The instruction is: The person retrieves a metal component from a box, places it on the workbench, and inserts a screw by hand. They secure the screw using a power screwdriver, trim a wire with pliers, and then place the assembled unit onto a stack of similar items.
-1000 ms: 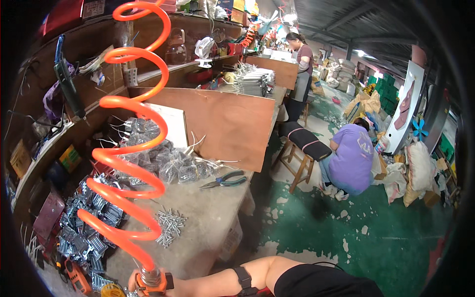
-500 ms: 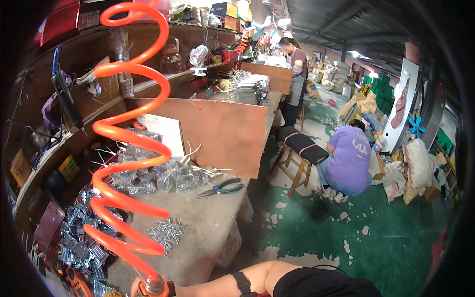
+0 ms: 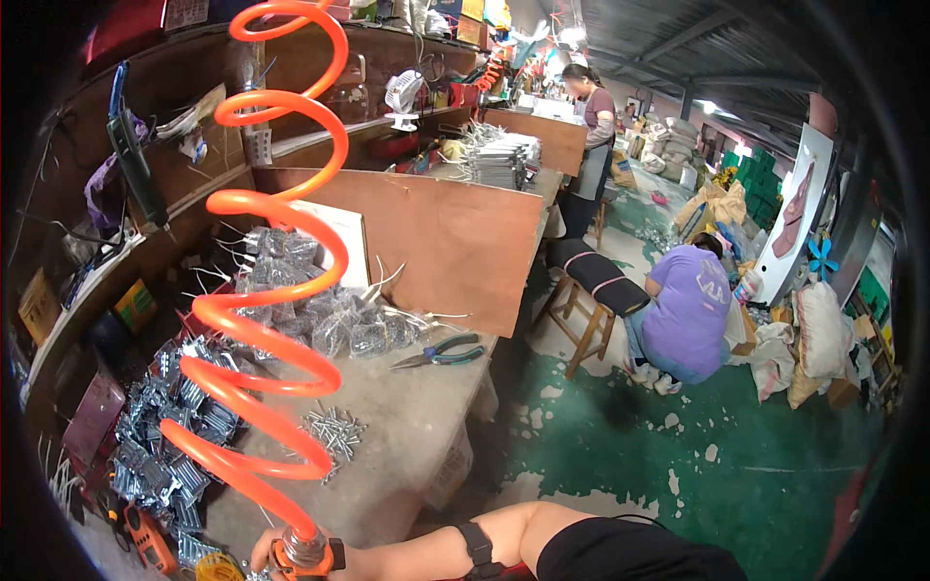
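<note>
At the bottom edge, my right hand (image 3: 267,550) is closed round an orange air tool (image 3: 302,569), of which only the top end shows. A coiled orange air hose (image 3: 281,385) runs from its metal fitting up past the top of the view. My right forearm (image 3: 407,562) wears a black strap, with another black band at the wrist. Just beyond the hand lies a small pile of screws (image 3: 334,433) on the workbench (image 3: 387,407). To the left is a heap of ridged metal parts (image 3: 174,436). My left hand does not show.
Pliers (image 3: 438,352) lie near the bench edge, beside bubble-wrapped packets (image 3: 329,324) with white wires. A brown board (image 3: 446,242) stands across the bench. On the right, a person in purple (image 3: 683,310) squats by a wooden stool (image 3: 581,320); another person (image 3: 593,136) stands farther back.
The view has shifted slightly, so the bench things sit a little more to the right. The hose coils have swayed. My right hand still grips the air tool, a bit higher in view.
</note>
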A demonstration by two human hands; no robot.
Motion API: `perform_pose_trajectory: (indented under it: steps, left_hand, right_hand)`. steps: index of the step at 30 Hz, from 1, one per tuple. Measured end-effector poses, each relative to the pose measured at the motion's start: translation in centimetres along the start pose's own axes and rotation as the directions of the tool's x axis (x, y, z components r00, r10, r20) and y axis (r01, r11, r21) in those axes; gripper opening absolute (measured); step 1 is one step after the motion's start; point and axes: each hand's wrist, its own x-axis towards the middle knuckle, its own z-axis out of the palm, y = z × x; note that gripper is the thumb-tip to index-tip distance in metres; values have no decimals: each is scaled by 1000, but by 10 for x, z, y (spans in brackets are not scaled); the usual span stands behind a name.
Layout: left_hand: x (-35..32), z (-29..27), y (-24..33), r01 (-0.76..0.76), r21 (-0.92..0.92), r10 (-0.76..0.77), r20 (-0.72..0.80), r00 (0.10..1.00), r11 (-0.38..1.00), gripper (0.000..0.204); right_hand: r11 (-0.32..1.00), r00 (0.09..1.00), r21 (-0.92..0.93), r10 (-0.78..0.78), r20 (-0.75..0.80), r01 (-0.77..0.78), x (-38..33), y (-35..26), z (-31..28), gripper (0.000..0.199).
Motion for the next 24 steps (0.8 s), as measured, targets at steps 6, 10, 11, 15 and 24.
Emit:
perform_pose_trajectory:
  steps: [6,10,11,15,24]
  left_hand:
    - [-2,0,-7,3,18,-3,-1,1000,1000,34]
    - [-2,0,-10,8,28,-8,-8,1000,1000,33]
    - [-1,1,-9,6,30,-5,-9,1000,1000,33]
    - [0,1,-9,0,40,0,-14,1000,999,33]
    - [-3,1,-4,29,1,-29,1,1000,1000,30]
  right_hand:
    - [983,987,-82,-162,2,162,0,-5,0,24]
    - [988,994,-112,-108,19,109,-3,-6,2,27]
    - [987,994,-114,-110,20,112,-4,-1,3,27]
    - [996,998,-66,-68,-2,68,-5,3,3,28]
    - [975,988,-165,-152,-17,148,-3,-6,3,21]
